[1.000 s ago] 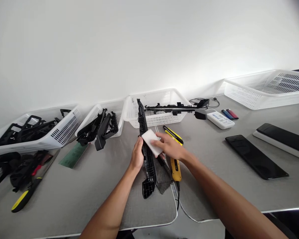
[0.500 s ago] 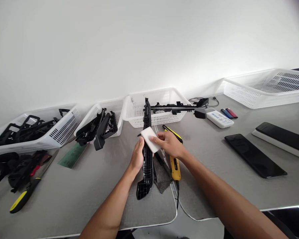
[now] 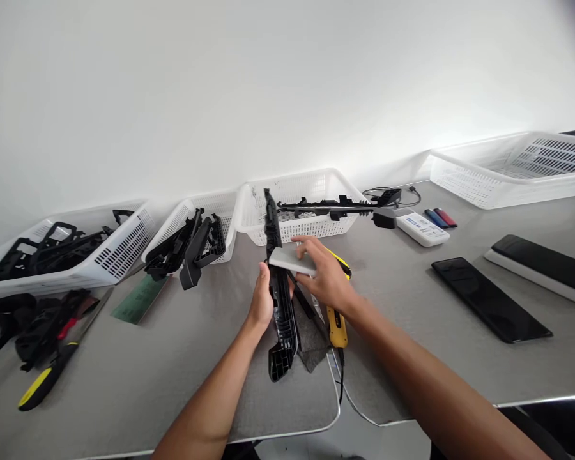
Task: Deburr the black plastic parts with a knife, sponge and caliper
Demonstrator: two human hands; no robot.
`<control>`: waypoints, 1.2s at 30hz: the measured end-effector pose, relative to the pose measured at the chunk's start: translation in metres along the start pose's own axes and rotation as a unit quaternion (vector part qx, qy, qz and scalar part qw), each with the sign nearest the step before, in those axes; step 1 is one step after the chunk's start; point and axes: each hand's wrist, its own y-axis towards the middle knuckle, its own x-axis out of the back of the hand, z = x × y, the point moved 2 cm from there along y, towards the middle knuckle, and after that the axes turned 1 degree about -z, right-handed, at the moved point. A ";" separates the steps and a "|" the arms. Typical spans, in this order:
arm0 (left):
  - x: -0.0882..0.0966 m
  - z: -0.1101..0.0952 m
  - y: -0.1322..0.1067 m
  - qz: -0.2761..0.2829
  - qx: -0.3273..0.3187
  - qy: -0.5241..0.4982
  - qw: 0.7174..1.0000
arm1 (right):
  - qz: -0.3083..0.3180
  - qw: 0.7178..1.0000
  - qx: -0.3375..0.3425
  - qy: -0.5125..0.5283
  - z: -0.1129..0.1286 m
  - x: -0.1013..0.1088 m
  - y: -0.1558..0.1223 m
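Note:
My left hand [image 3: 262,298] is closed round the middle of a long black plastic part [image 3: 280,306] that stands on edge on the grey table [image 3: 172,377], pointing away from me. My right hand [image 3: 324,275] grips a flat white block [image 3: 287,259] and presses it against the part's upper section. Under the part lies a dark grey cloth [image 3: 311,335]. Just right of it are a yellow utility knife [image 3: 337,322] and a yellow-and-black tool [image 3: 338,257].
Three white baskets [image 3: 297,204] line the wall, two at the left [image 3: 67,255] holding black plastic parts. Another white basket [image 3: 512,169] stands far right. Black flat panels [image 3: 491,300], a white device [image 3: 421,229], a green board [image 3: 138,299] and a yellow-handled tool [image 3: 43,383] lie around.
The white block in my right hand has tipped flatter and slid up toward the part's far end. My left hand has turned the black part slightly.

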 end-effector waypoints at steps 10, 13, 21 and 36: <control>0.009 -0.011 -0.001 -0.005 -0.004 0.049 0.999 | 0.100 0.974 0.041 -0.199 -0.013 -0.002 0.001; 0.008 -0.016 -0.002 -0.027 -0.005 0.035 0.999 | 0.022 0.974 0.033 -0.225 -0.012 0.003 0.003; 0.000 -0.007 -0.003 0.043 0.044 0.054 0.997 | 0.020 0.965 -0.003 -0.263 -0.016 0.001 0.003; 0.001 -0.011 -0.004 0.017 0.027 0.060 0.998 | -0.070 0.978 -0.030 -0.194 -0.037 0.024 0.007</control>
